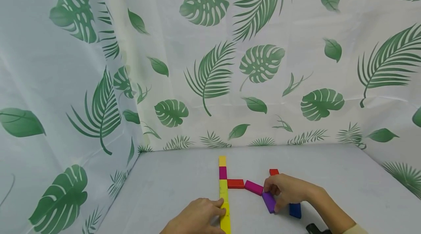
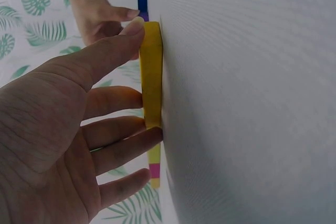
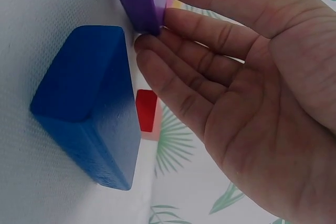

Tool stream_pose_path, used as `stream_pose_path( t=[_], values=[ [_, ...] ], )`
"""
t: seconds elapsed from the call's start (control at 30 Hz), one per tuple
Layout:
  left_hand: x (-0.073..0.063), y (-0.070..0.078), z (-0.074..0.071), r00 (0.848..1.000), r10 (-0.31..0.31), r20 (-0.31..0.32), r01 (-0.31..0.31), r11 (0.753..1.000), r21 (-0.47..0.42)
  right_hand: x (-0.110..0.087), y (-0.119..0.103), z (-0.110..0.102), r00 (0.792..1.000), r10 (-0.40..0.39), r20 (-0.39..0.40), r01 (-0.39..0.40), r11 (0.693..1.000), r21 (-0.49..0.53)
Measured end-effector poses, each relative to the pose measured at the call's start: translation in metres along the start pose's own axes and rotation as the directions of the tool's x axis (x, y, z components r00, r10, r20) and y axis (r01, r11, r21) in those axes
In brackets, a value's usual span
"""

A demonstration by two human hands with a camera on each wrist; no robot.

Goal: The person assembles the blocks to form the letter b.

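My left hand (image 1: 200, 216) rests its fingertips and thumb against the left side of a yellow block (image 1: 225, 219). In the left wrist view those fingers are fairly straight along the yellow block (image 2: 151, 72). My right hand (image 1: 291, 190) pinches a purple block (image 1: 269, 202) between thumb and fingers, on the white surface. The purple block's upper end is close to a magenta block (image 1: 254, 187), set at a slant. A red block (image 1: 235, 183) joins that to the straight yellow-and-magenta line. Beside the right hand stands a blue block (image 3: 86, 103), partly hidden in the head view.
Farther up the line lie another yellow block (image 1: 223, 190), a magenta one (image 1: 223, 172) and a pale yellow one (image 1: 222, 161). Behind the right hand sits a red block (image 1: 273, 172). A black object (image 1: 314, 229) is at the bottom edge. Leaf-printed curtains (image 1: 210, 80) enclose the surface.
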State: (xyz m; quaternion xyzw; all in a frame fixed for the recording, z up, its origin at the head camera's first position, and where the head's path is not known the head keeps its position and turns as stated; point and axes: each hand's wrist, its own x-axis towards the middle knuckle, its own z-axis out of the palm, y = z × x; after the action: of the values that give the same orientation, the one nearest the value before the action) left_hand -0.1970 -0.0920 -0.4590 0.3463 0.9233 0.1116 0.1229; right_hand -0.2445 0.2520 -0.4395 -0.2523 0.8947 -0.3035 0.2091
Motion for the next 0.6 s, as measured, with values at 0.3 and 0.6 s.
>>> stream_pose_path(
  t=[0.3, 0.6],
  values=[
    [0.0012, 0.0008, 0.0006, 1.000, -0.023, -0.001, 0.023, 1.000, -0.020, 0.0004, 0.0005, 0.0009, 1.000, -0.006, 0.003, 0.006, 1.000, -0.019],
    [0.0018, 0.0007, 0.0007, 1.000, -0.029, 0.007, 0.029, 0.999, -0.020, 0.0011, 0.0014, 0.0014, 1.000, -0.021, 0.008, 0.021, 1.000, -0.013]
  ],
)
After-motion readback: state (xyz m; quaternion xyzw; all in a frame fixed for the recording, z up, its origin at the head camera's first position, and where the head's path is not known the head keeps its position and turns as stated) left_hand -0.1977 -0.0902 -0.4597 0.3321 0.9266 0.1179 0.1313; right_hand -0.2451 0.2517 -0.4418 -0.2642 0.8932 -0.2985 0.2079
